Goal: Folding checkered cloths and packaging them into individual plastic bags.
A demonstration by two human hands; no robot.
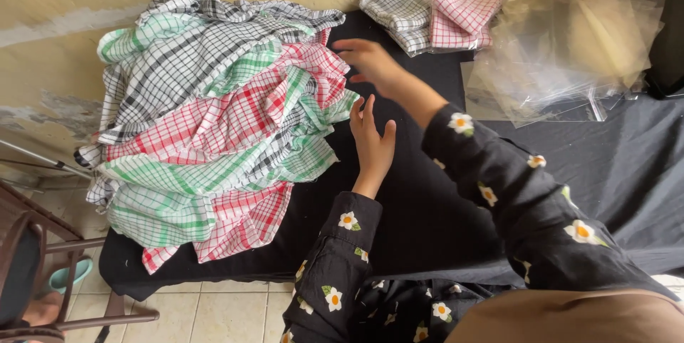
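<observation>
**Both hands open at the cloth pile**

The left hand [372, 140] is held open, fingers straight and together, thumb spread; it grips nothing. Its fingertips sit at the right edge of the cloth pile [214, 122], touching or just short of the green checked cloth there; the view does not settle which. The right hand [369, 64] reaches farther, crossing above the left, fingers spread and loose, empty too. Its fingertips are at the red checked cloth near the top right of the pile, a little blurred, so contact is hard to judge.

The pile fills the left of the table [427, 222], which is draped in black. It is a loose heap of checked cloths in red, green and black on white, spilling over the near left corner of the table.

At the far edge, right of the pile, lie two folded cloths side by side: a black-checked one [399, 8] and a red-checked one [463, 14], touching. Just right of them is a heap of clear plastic bags [570, 44].

Both sleeves [513, 186] are black with white daisies. A wooden chair [43, 257] stands near left on the tiled floor.
</observation>
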